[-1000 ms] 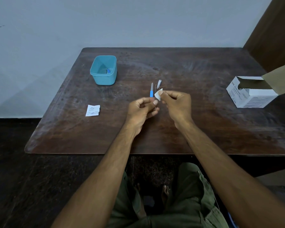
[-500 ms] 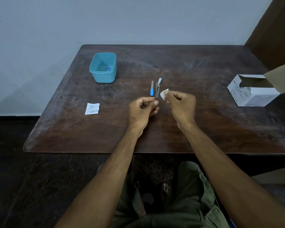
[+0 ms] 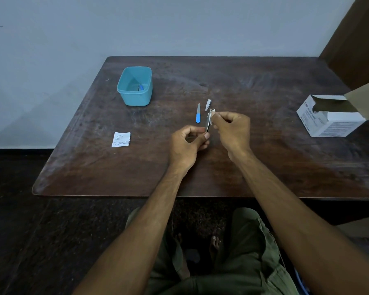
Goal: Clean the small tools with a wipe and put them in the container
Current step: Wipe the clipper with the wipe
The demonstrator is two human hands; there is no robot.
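My left hand pinches the lower end of a thin metal tool above the middle of the table. My right hand pinches a small white wipe folded against the upper part of that tool. On the table just beyond lie a blue-handled nail file and a small silver nail clipper. A teal container stands at the back left, with a blue-tipped tool lying inside.
A torn white wipe sachet lies on the dark wooden table to the left. An open white box of wipes stands at the right edge. A wall runs behind the table.
My right hand has brought the wipe back against the tool and onto its upper part. My left hand keeps its pinch on the tool's lower end.
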